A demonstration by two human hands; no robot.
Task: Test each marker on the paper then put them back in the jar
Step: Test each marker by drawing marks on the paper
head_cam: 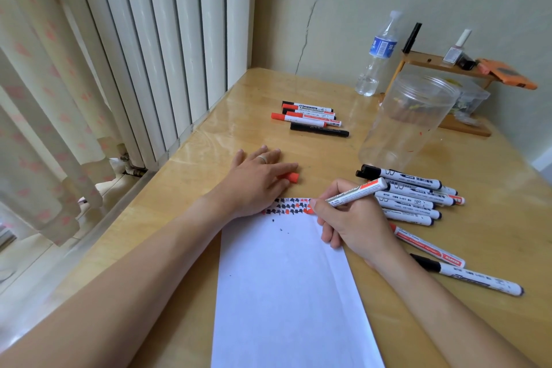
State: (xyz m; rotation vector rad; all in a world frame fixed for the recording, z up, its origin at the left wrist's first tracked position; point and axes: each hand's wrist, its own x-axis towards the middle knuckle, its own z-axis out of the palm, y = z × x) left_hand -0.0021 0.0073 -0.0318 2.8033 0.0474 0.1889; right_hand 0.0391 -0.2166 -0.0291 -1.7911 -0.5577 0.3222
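Apparently red-inked, the white marker (354, 192) leans in the right hand (352, 218).

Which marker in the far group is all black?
The black marker at that group's near edge, closest to the left hand; the others have white barrels.

Both bare forearms reach forward from the lower corners. The left hand (257, 179) lies palm down, fingers straight and spread, a ring on one finger. The right hand (349, 218) is curled in a writing grip, thumb and fingers pinching.
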